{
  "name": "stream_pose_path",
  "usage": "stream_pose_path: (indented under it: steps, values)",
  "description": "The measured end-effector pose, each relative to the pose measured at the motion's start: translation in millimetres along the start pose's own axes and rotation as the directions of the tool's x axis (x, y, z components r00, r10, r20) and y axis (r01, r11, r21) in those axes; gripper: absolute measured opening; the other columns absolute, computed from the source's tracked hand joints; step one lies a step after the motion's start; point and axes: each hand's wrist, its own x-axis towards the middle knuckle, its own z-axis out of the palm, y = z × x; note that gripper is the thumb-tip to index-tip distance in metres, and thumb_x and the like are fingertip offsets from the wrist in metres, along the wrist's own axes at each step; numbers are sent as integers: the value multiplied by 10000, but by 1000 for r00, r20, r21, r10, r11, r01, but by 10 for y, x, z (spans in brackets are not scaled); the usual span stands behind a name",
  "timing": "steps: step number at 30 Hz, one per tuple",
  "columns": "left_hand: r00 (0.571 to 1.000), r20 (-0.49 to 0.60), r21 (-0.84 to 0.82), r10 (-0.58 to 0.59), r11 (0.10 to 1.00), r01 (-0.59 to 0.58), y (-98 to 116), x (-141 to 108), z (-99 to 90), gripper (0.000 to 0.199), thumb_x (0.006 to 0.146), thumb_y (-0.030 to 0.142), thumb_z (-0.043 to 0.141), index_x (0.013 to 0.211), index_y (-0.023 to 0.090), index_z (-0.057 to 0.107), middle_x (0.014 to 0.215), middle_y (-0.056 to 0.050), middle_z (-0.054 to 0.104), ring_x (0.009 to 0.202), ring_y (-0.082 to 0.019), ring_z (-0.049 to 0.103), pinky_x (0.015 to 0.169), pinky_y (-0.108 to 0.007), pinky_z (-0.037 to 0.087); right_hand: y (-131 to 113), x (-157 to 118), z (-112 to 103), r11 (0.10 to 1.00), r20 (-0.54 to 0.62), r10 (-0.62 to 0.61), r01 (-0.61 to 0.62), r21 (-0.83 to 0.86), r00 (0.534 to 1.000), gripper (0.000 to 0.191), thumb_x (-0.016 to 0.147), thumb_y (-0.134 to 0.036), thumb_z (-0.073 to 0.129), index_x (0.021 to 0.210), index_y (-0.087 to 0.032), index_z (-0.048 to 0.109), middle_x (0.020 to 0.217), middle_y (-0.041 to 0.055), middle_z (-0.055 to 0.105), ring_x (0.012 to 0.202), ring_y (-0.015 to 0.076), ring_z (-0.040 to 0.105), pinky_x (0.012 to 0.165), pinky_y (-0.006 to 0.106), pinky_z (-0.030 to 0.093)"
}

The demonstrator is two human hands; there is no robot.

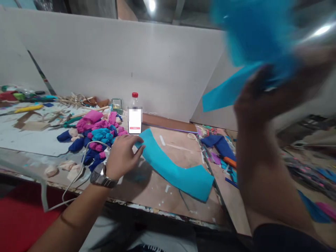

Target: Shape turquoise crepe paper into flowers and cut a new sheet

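On the tabletop lies a curved turquoise piece, flat and looking like felt or foam sheet. My left hand, with a metal watch at the wrist, pinches its upper left end between thumb and fingers. Raised high at the right, my right hand is closed around more turquoise sheet. Motion blurs that sheet and part of the hand, so its full shape cannot be made out. One flat strip of it sticks out to the left of my fingers.
Left of my left hand is a heap of pink, navy and turquoise fabric bundles. Behind it stand a lit phone and a red-capped bottle. A white cable crosses the table's edge. An orange-handled tool lies right, among scraps.
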Motion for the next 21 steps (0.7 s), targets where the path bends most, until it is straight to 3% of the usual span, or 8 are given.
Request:
stream_pose_path:
  steps: [2,3,4,7,9,12,18,21]
  values:
    - [1000,-12,109,-9,994,10,-36,-32,-44,183,949,337,567,1000,213,691,1030,-79,760,1013,-304,648,901,-471,418,195,-22,383,834,93,-461,466,-297,883,452,985,-568,511,1338,-305,613,1435,89,549,1389,319,434,1159,476,316]
    - [1000,-15,142,-11,990,13,-47,-50,-63,177,951,333,563,993,218,691,1024,-76,762,1012,-306,645,894,-477,407,341,-43,578,744,218,-501,546,-385,837,449,1029,-507,438,1358,-252,604,1385,133,561,1355,305,447,1165,472,306]
    - [1000,-13,162,-11,987,13,-54,-70,-80,173,952,329,561,988,223,692,1019,-74,764,1012,-307,643,886,-480,399,514,-70,765,695,352,-454,573,-435,818,460,1055,-453,377,1385,-204,579,1350,160,561,1317,288,464,1149,458,320]
    - [1000,-6,196,-17,981,18,-62,-127,-115,162,950,322,568,983,233,700,1002,-68,768,1020,-314,637,879,-492,378,1111,-190,1215,690,537,-309,574,-441,785,388,1045,-321,436,1345,-145,609,1282,166,610,1184,260,550,1056,398,404]
    - [1000,-10,216,-22,976,24,-67,-159,-134,155,947,314,574,983,241,705,1000,-60,771,1038,-323,631,900,-514,362,1489,-297,1395,693,640,-205,572,-440,741,396,961,-254,605,1337,-131,610,1282,164,631,1147,264,576,1007,371,437]
    - [1000,-18,230,-22,973,26,-89,-202,-167,150,949,305,573,980,252,709,994,-42,774,1038,-324,631,917,-534,354,1904,-457,1503,699,741,-80,568,-435,666,547,849,-344,769,1332,-141,613,1299,170,634,1107,284,608,930,355,479]
    - [994,-112,216,11,976,13,-102,-338,-202,129,944,262,578,988,249,698,978,-48,767,1028,-316,641,918,-523,407,2156,-599,1433,713,813,24,560,-422,581,370,1010,-411,531,1279,-187,652,1262,140,661,1117,254,623,914,323,473]
    - [984,-176,56,17,998,-7,-60,-429,-195,140,945,235,579,1046,242,676,1034,-62,748,1036,-264,666,940,-438,488,2131,-615,1376,715,828,31,567,-410,560,371,1040,-375,457,1301,-193,647,1299,140,642,1130,251,614,949,331,458]
